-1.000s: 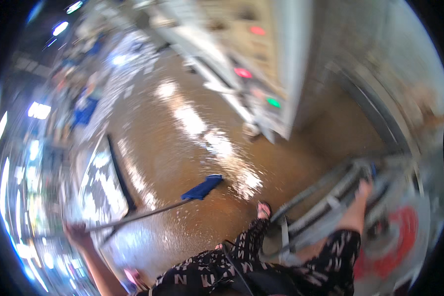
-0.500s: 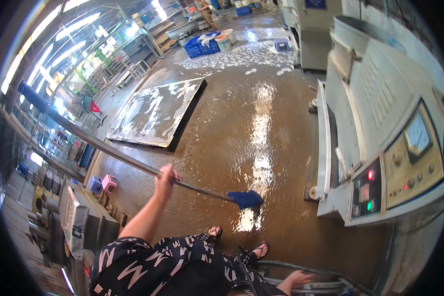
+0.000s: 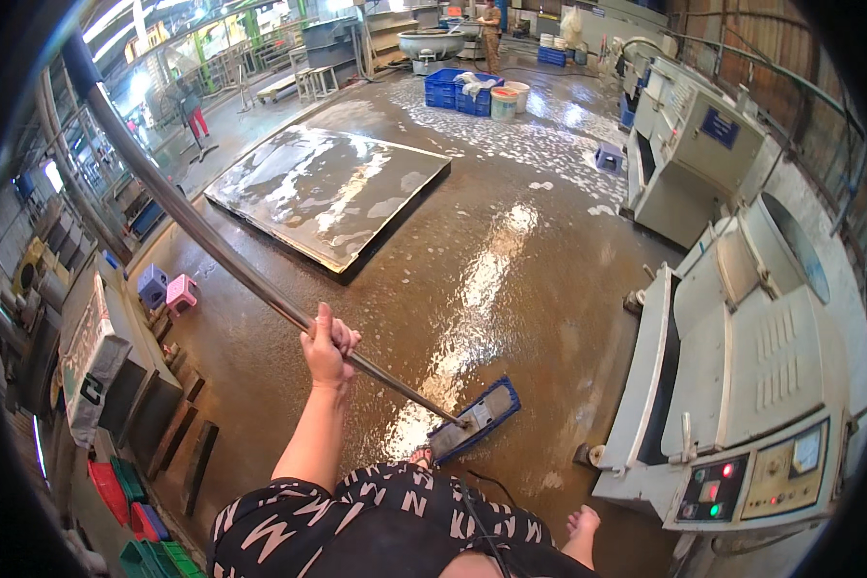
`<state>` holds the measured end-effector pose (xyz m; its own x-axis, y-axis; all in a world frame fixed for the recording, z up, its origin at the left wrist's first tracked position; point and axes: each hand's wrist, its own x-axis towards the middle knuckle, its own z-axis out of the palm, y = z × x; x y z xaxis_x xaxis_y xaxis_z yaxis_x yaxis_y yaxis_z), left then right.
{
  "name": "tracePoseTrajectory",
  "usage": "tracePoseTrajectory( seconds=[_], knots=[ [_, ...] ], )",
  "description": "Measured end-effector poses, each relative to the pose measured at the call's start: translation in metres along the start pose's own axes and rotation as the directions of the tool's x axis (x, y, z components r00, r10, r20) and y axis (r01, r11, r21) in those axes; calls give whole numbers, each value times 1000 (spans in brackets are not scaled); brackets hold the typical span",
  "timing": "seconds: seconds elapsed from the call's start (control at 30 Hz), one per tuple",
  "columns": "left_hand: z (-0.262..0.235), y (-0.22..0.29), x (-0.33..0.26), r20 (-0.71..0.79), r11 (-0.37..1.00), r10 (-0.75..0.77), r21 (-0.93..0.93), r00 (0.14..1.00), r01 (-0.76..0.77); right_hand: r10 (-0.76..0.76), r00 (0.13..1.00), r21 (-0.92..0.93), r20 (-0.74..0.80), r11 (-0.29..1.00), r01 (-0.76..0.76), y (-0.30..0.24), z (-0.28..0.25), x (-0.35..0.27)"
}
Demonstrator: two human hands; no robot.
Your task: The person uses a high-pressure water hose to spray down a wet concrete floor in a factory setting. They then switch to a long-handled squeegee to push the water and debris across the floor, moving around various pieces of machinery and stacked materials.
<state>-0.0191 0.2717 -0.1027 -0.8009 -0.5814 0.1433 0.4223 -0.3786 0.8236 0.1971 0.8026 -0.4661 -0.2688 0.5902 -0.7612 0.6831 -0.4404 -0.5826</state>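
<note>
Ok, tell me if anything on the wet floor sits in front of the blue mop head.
Nothing visible does. The left hand grips the metal pole, and the blue mop head rests on bare wet floor. The big flat slab lies well beyond it; the grey machine stands off to the side.

Mop head (image 3: 476, 420) left of machine (image 3: 742, 385)

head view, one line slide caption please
Left hand wrapped round a long metal mop handle, blue flat mop head on wet brown floor.

Black garment (image 3: 376, 525) with pale zigzag print, barefoot.
</note>
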Motion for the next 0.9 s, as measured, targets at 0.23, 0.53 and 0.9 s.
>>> tracePoseTrajectory(
  seconds=[0.23, 0.53, 0.9],
  knots=[
    [-10, 45, 96, -34, 996, 77, 56, 996, -75, 140, 989, 99, 57, 984, -145, 6, 80, 1],
    [7, 63, 210, -111, 916, 325, 285, 939, -283, 96, 973, -320, 210, 947, -24, 65, 151, 57],
    [15, 18, 319, -475, 616, 788, 589, 392, -524, 203, 968, -198, 147, 965, -173, -237, 340, 119]
  ],
)
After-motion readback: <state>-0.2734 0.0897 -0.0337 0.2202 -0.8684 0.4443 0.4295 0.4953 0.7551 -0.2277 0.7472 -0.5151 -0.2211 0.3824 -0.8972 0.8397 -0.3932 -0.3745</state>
